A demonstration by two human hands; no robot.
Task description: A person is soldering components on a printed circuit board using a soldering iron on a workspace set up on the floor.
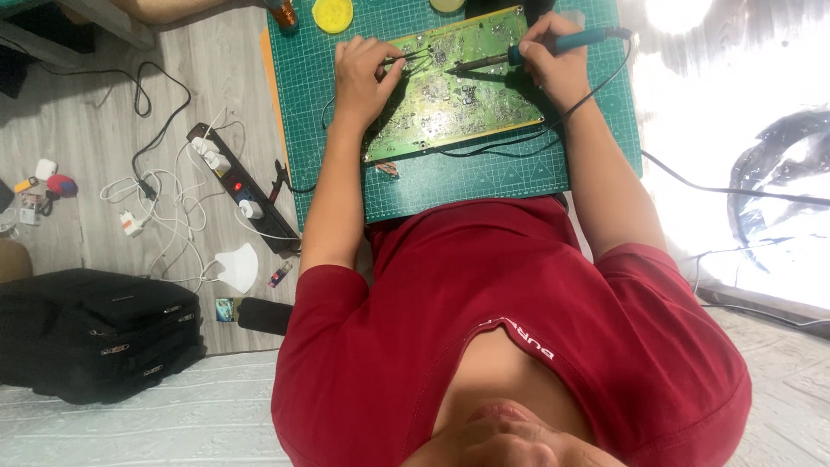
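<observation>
Clutter lying around the work

A power strip [243, 188] is sitting among white cables [169, 216], a white mask [237, 266] lying near a black bag [95, 333].

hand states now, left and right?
Left hand: closed on tweezers, tips on the circuit board.
Right hand: closed on soldering iron, tip on the board.

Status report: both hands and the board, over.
Left hand pinching tweezers on circuit board. Right hand gripping soldering iron, tip on board. Cord beside board.
</observation>
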